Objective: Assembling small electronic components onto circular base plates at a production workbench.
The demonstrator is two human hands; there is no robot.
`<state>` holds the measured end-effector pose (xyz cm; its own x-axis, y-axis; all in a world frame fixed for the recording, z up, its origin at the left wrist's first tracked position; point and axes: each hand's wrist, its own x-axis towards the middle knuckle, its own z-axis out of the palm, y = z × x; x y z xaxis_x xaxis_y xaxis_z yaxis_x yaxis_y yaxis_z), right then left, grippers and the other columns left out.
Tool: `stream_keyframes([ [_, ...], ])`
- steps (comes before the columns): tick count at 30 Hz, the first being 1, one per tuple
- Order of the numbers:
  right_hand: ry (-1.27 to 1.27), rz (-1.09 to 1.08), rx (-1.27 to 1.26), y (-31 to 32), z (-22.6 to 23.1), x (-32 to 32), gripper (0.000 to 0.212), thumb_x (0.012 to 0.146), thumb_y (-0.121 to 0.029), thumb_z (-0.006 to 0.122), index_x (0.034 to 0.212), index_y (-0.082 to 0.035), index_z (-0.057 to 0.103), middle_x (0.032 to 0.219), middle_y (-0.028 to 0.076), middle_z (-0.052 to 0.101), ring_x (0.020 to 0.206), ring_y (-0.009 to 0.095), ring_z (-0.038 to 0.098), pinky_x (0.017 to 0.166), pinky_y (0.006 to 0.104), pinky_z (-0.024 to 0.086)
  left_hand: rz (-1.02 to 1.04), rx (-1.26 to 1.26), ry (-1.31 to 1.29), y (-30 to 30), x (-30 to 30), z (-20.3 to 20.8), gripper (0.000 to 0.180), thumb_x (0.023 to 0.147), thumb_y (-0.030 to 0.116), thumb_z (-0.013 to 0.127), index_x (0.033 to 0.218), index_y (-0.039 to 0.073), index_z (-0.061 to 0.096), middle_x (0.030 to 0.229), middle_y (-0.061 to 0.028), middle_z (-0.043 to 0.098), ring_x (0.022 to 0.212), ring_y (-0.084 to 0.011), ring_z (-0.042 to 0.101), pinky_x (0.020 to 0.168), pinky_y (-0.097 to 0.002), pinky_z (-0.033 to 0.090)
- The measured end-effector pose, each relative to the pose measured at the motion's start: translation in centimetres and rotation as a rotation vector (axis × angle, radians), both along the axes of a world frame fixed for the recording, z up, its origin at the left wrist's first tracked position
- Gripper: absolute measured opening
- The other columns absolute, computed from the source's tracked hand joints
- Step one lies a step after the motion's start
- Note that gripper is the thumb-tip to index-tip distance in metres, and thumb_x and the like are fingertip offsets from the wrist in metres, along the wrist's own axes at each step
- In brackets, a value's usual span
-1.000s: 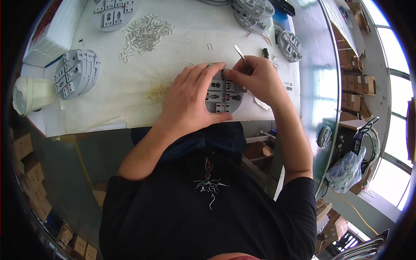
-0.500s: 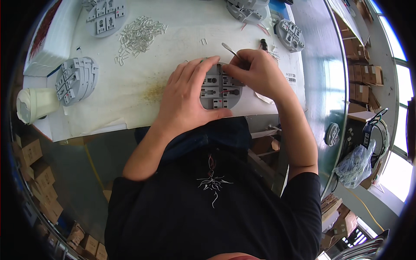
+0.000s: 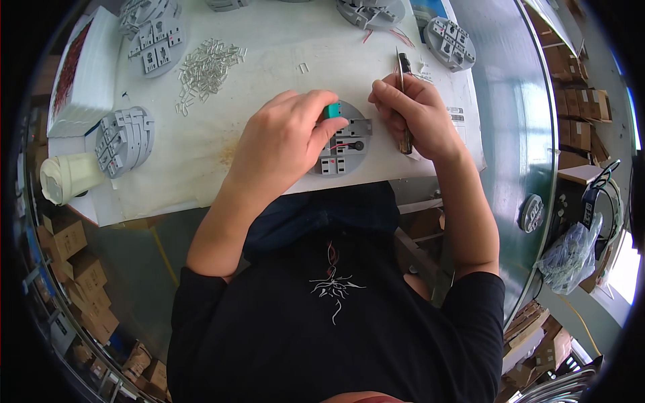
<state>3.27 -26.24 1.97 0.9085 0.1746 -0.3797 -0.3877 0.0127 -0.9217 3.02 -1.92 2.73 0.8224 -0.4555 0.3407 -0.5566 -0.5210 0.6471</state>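
Note:
In the middle of the table lies a round grey plastic base (image 3: pixel 349 164) with raised rectangular blocks and a short red wire leading to a small black round part (image 3: pixel 359 145). Over its upper left edge, my left hand (image 3: pixel 285 138) pinches a small green block (image 3: pixel 332 111) between thumb and fingers. The palm hides part of the base. To the right of the base, my right hand (image 3: pixel 420 114) is closed around a slim metal tool (image 3: pixel 406 144), held upright; its exact kind is unclear. That hand is clear of the base.
A heap of small clear U-shaped pieces (image 3: pixel 208 70) lies at the far left. More grey round bases stand around, including a stack (image 3: pixel 127 141) at left and one (image 3: pixel 450 43) at far right. A cream cup (image 3: pixel 70 178) sits at the left edge, near a white foam box (image 3: pixel 84 70).
My right hand has drawn back rightward from the base and turned the tool upright. My left hand has shifted from holding the base's side to pinching the green block above it.

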Motion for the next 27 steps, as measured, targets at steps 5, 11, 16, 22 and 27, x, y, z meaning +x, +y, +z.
stream_keyframes([
  [5,-0.034,0.001,0.032,-0.3,-0.5,0.1,0.033,0.105,-0.032,0.072,0.097,0.0,0.07,0.074,-0.001,0.059,0.055,0.004,0.05,0.05,0.0234,0.04,-0.041,0.242,-0.032,-0.9,1.2,0.8,0.022,0.091,0.015,0.08,0.106,0.003,0.07,0.081,-0.0127,0.071,0.078,-0.0306,0.07,0.07,-0.0413,0.055],
  [11,-0.045,0.02,-0.046,0.1,-0.1,0.0,0.033,0.11,-0.035,0.063,0.1,-0.003,0.068,0.074,-0.003,0.058,0.059,0.004,0.047,0.052,0.0228,0.04,-0.116,0.701,0.113,-2.8,2.3,3.1,0.034,0.089,0.03,0.083,0.107,0.003,0.072,0.084,-0.0119,0.07,0.084,-0.0316,0.071,0.072,-0.0437,0.055],
  [16,0.018,-0.154,0.16,0.8,0.6,-0.7,0.049,0.115,-0.048,0.046,0.101,-0.005,0.066,0.072,-0.001,0.056,0.059,0.005,0.046,0.052,0.0234,0.039,-0.112,0.626,-0.092,-2.6,1.9,4.3,0.052,0.08,0.041,0.089,0.115,0.007,0.073,0.096,-0.0107,0.069,0.096,-0.0294,0.07,0.078,-0.0442,0.056],
  [22,-0.02,-0.233,0.358,-0.7,-0.5,-0.4,0.062,0.115,-0.057,0.036,0.099,-0.004,0.063,0.07,0.001,0.055,0.057,0.01,0.048,0.051,0.0273,0.041,-0.136,0.549,-0.096,-2.9,-1.2,4.6,0.076,0.068,0.045,0.097,0.13,0.013,0.066,0.122,-0.0122,0.058,0.109,-0.031,0.066,0.085,-0.0451,0.058],
  [27,-0.155,-0.024,-0.004,-2.0,3.1,-1.1,0.057,0.116,-0.051,0.04,0.086,-0.007,0.061,0.065,0.005,0.055,0.056,0.016,0.052,0.052,0.0324,0.044,0.016,-0.049,-0.227,-0.5,-2.1,0.6,0.075,0.069,0.027,0.1,0.131,0.01,0.062,0.137,-0.0161,0.048,0.118,-0.0322,0.064,0.094,-0.0454,0.059],
])
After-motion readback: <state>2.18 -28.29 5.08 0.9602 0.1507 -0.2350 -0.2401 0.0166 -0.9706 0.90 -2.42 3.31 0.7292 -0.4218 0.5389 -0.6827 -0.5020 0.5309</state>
